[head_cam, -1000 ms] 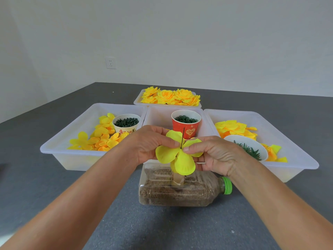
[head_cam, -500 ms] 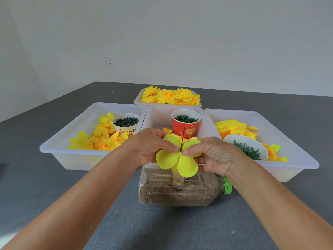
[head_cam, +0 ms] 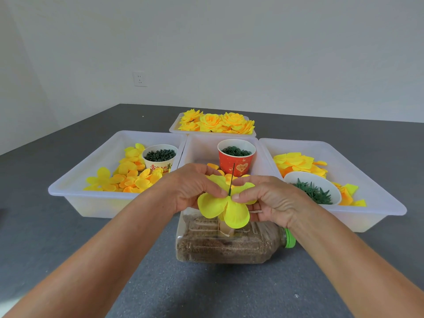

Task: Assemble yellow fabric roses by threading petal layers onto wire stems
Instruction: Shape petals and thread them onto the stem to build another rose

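Observation:
A yellow fabric petal layer [head_cam: 226, 206] sits threaded on a thin dark green wire stem [head_cam: 231, 180] that pokes up through its middle. My left hand [head_cam: 190, 187] pinches the layer at its centre from the left. My right hand [head_cam: 268, 198] pinches it from the right, thumb and forefinger beside the wire. Both hands are above a sand-filled plastic bottle [head_cam: 227, 244] lying on its side with a green cap [head_cam: 289, 238]. The wire's lower part is hidden behind the petals.
Three white trays stand behind: the left tray [head_cam: 75, 191] with loose yellow petals and a white cup [head_cam: 160, 156] of green rings, the middle one with a red cup [head_cam: 236, 157], the right tray [head_cam: 378, 203] with petals and a white bowl [head_cam: 313, 190] of green calyxes. Finished roses [head_cam: 215, 122] fill a far tray.
The petal layer has slid a little lower down the wire, so more stem shows above it. Both hands kept their pinch and barely shifted.

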The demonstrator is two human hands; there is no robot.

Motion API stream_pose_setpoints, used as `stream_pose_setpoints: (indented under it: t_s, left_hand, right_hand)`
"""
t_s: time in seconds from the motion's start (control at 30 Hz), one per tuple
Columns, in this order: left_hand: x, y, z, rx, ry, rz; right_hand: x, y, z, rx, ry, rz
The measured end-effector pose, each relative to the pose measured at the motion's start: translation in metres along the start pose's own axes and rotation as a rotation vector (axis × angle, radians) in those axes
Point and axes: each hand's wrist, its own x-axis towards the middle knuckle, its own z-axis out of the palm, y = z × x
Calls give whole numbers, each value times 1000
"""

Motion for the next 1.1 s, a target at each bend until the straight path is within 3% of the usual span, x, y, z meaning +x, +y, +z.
stream_pose_setpoints:
  t_s: [0.23,0.37,0.67,1.1]
  left_hand:
    - [-7,-4,1,195,108,199]
    - [-10,-8,3,274,148,346]
    - [-9,-13,5,329,124,398]
    - [-2,-17,3,306,73,430]
  right_hand:
    - [-14,5,4,-345,174,-434]
    - [-15,5,7,-479,225,-555]
    - [-15,-1,3,-671,210,-544]
    - [-11,7,-3,-578,167,-474]
